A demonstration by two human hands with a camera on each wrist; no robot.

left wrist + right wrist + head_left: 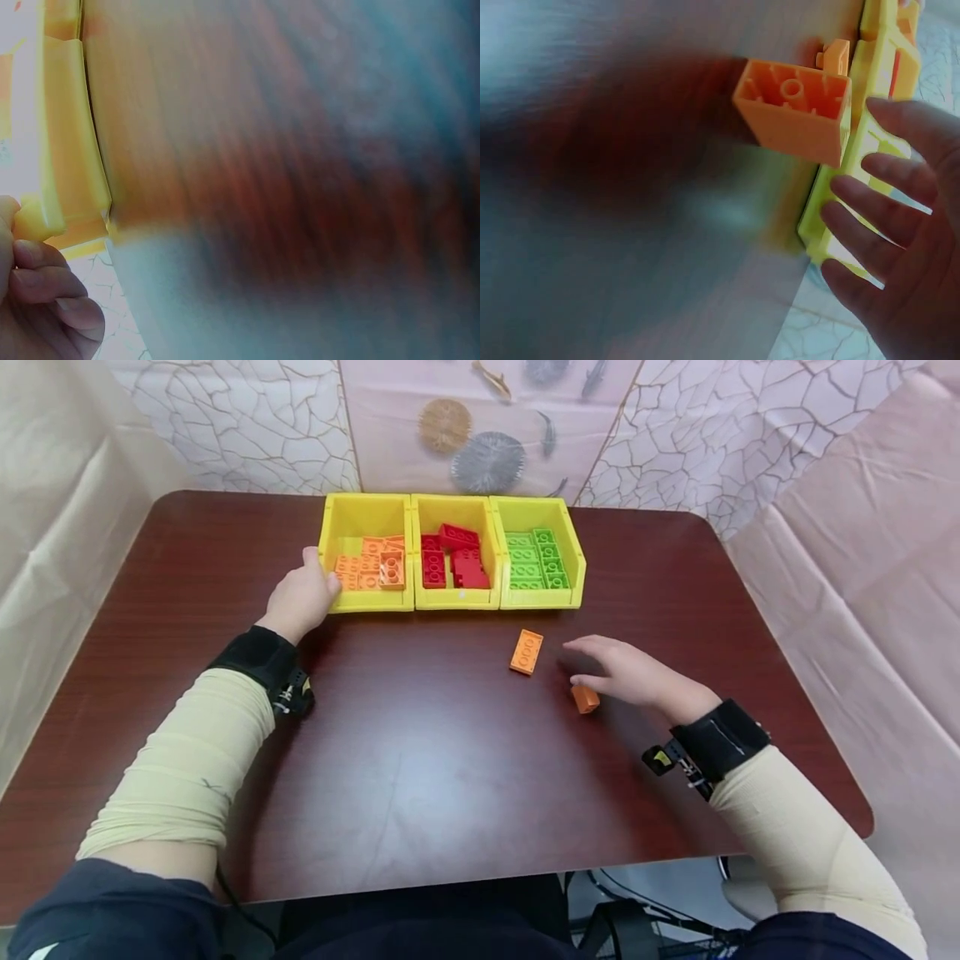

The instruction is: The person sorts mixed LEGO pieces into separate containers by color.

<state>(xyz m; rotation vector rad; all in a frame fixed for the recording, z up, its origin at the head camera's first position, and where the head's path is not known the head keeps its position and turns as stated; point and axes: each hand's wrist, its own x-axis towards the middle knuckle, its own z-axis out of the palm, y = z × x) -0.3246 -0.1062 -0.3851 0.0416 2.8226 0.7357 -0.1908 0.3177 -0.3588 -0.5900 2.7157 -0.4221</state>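
My left hand (302, 596) grips the left wall of the yellow bin (372, 602) that holds orange bricks, near its front corner. In the left wrist view its fingers (49, 281) curl at the bin's edge. My right hand (633, 672) hovers with fingers spread beside an orange toy brick (585, 698). The right wrist view shows this orange brick (799, 131) with its hollow underside visible, apart from the fingers (877, 206). Another orange brick (527, 652) lies on the table to the left of the right hand.
Joined to the orange bricks' bin are a middle yellow bin (457, 600) with red bricks (470, 568) and a right one (542, 599) with green bricks (553, 560). They stand at the back of the dark wooden table (420, 760), before a patterned backdrop (487, 427).
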